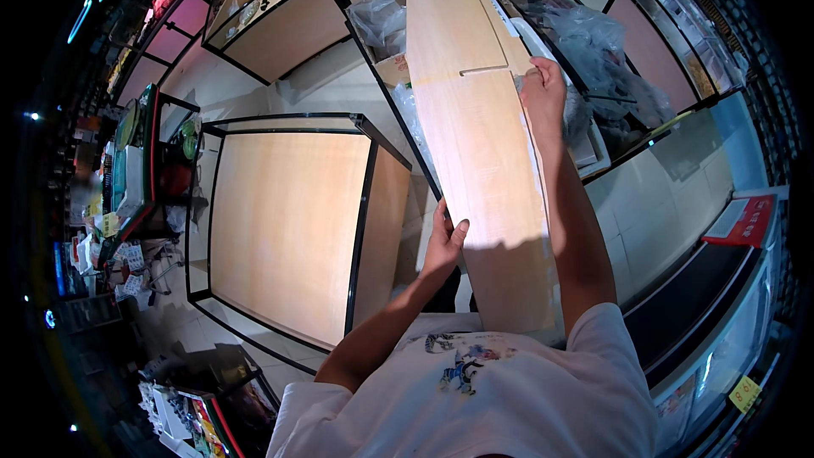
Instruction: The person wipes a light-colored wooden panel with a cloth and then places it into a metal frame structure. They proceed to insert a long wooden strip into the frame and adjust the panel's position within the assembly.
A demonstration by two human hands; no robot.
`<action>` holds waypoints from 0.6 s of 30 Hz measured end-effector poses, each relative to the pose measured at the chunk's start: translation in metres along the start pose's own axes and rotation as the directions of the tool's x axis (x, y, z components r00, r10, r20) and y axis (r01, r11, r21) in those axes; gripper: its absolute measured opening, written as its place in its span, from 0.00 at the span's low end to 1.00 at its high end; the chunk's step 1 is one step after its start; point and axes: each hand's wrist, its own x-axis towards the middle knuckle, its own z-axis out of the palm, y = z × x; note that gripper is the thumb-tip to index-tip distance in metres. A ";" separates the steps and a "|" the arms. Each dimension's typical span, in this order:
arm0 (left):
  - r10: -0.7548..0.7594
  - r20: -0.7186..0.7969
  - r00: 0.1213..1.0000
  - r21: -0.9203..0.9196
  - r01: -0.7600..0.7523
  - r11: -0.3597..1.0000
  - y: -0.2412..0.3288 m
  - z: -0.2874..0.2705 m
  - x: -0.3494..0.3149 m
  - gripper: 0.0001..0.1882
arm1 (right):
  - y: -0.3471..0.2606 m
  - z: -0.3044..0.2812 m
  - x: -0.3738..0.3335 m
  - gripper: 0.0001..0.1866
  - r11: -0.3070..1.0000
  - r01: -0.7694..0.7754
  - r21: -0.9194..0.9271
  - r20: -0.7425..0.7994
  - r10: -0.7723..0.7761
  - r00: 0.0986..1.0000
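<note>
A long, pale wood-grain board [483, 144] stretches from close to my body up to the top of the view. Its far part shows a narrow L-shaped line, perhaps a cut or the edge of a second piece; I cannot tell which. My left hand [445, 242] grips the board's left edge, thumb on the top face and fingers hidden underneath. Farther along, my right hand [544, 93] is closed round the right edge beside the end of that line. Below the board's far part is a black-framed rack [386, 89] holding bagged goods.
To the left stands a black metal frame unit with a wood-grain panel [288, 229]. Clear plastic bags [585, 38] fill the rack at the far right. A glass-sided case with a dark top [695, 288] stands at the right, a red box [742, 220] on it. Stocked shelves line the left.
</note>
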 end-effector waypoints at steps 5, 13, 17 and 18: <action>0.125 -0.043 0.991 -0.015 -0.126 0.992 -0.001 0.009 0.003 0.38 | -0.001 -0.092 -0.060 0.09 0.969 0.088 -0.233 -0.061 -0.105 0.993; 0.068 -0.022 0.997 0.075 -0.066 0.995 -0.004 0.006 0.006 0.37 | -0.019 -0.230 -0.136 0.27 0.376 0.216 -0.901 -0.032 -0.554 0.832; -0.036 -0.028 0.999 0.042 0.037 0.998 0.014 0.014 -0.001 0.36 | -0.019 -0.204 -0.157 0.32 0.296 0.406 -0.865 0.297 -0.349 0.889; -0.006 -0.036 0.999 0.041 0.008 0.999 0.008 0.012 0.000 0.36 | -0.018 -0.178 -0.164 0.33 0.337 0.546 -0.767 0.479 -0.266 0.837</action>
